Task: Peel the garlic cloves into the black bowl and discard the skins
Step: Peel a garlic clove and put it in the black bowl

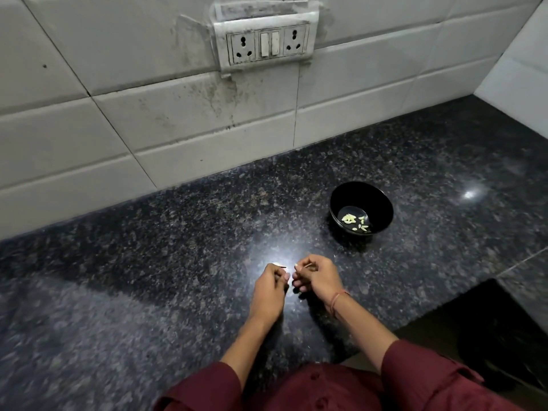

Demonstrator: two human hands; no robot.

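Left hand (271,287) pinches 1 tiny clove (278,264), right hand (317,277) pinches its skin (296,266); one slip and it's lost on that speckled counter (178,262).

A single head-worn wide-angle camera is looking forward and steeply down onto the worktop (142,298), fairly near it, facing the tiled wall (142,126) rising behind the black bowl (362,200).

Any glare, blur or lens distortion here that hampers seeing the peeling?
Head view throughout: glare on the countertop washes out the garlic bits that the left hand and right hand pinch; wall tiles bow from the wide lens; black bowl is sharp; lower-left countertop smears.
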